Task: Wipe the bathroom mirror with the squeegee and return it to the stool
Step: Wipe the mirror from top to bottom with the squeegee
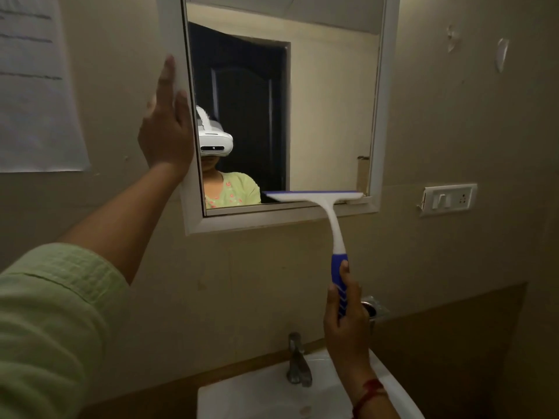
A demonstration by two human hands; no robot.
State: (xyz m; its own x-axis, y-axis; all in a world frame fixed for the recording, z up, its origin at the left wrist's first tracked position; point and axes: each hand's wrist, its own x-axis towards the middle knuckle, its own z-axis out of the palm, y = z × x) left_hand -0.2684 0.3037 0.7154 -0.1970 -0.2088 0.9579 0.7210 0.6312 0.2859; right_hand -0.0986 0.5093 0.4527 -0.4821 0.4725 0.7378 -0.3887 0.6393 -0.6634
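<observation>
- Gripping the squeegee point(332, 225) by its blue handle, the right hand point(348, 325) has its fingers and thumb curled round it, low on the right above the sink point(242, 400).
- The left hand point(165, 131) lies flat, fingers straight, against the left side of the frame point(193, 219), apparently steadying it.
- The blade point(311, 196) sits level across the bottom right of the mirror point(326, 116), at the lower edge.
- This stroke looks spent: best to lift clear, restart high, overlap leftward and keep even pressure along the whole blade.
- The stool is not in view.
</observation>
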